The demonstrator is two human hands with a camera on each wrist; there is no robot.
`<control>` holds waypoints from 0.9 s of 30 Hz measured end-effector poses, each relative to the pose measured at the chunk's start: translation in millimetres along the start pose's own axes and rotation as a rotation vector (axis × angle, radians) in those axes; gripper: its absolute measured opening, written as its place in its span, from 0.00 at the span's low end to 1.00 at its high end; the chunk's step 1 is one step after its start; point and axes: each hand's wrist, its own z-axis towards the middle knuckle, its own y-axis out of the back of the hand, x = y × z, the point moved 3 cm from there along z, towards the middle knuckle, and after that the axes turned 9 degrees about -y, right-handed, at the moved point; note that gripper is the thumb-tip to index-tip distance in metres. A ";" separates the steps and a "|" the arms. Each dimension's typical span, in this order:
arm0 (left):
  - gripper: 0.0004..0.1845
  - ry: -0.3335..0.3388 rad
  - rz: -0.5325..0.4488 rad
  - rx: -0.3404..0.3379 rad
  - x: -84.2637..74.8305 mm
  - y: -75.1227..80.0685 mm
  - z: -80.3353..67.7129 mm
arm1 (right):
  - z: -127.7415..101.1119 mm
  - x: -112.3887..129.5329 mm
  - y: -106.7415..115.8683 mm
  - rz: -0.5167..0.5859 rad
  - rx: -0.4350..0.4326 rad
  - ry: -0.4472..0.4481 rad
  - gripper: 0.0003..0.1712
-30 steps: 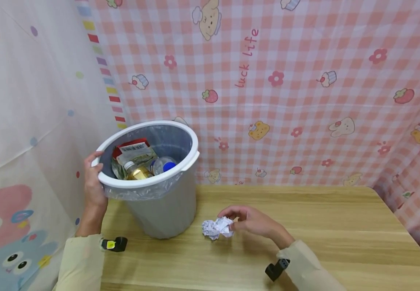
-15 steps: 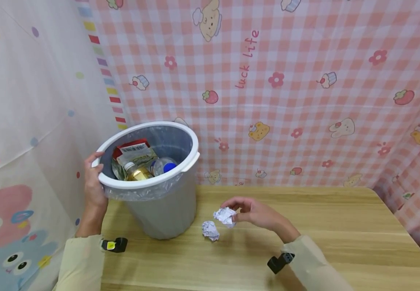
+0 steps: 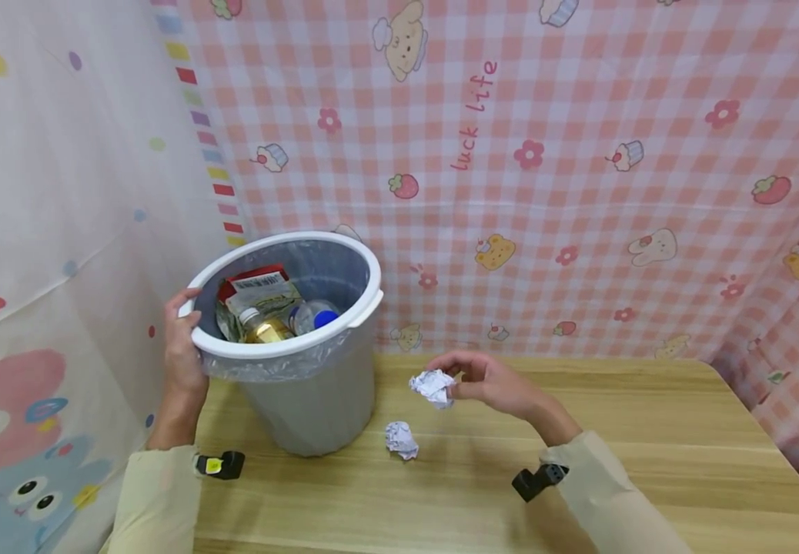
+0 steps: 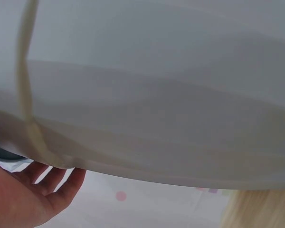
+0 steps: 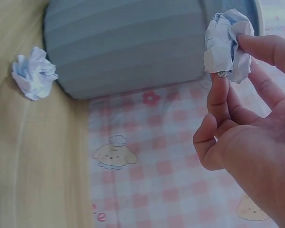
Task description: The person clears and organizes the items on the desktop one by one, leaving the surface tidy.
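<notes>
While the left hand [image 3: 181,350] grips the bin [image 3: 302,385] rim at nine o'clock, the right hand [image 3: 493,381] pinches a paper ball [image 3: 432,386]: probably light and crushable, any side offering hold.

"luck life" in pink script on the checked backdrop cloth [image 3: 580,192]

The round grey plastic bin [image 3: 316,385] looks smooth, lined with thin clear film. Both white paper balls [image 3: 432,386] [image 3: 401,439] are rough and crumpled. The light wooden tabletop [image 3: 649,446] looks smooth and matt.
</notes>
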 end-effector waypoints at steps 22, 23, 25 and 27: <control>0.24 -0.014 -0.007 -0.014 0.6 -1.1 0.4 | 7.8 45.5 23.4 0.021 -0.092 0.100 0.22; 0.24 -0.016 -0.008 -0.014 0.4 -1.2 0.5 | 8.1 47.1 23.8 0.022 -0.098 0.101 0.23; 0.24 -0.017 -0.011 -0.016 0.1 -1.2 0.5 | 8.4 50.7 24.1 0.028 -0.109 0.101 0.23; 0.24 -0.018 -0.010 -0.017 -0.4 -1.5 0.6 | 8.4 54.1 24.3 0.034 -0.117 0.099 0.23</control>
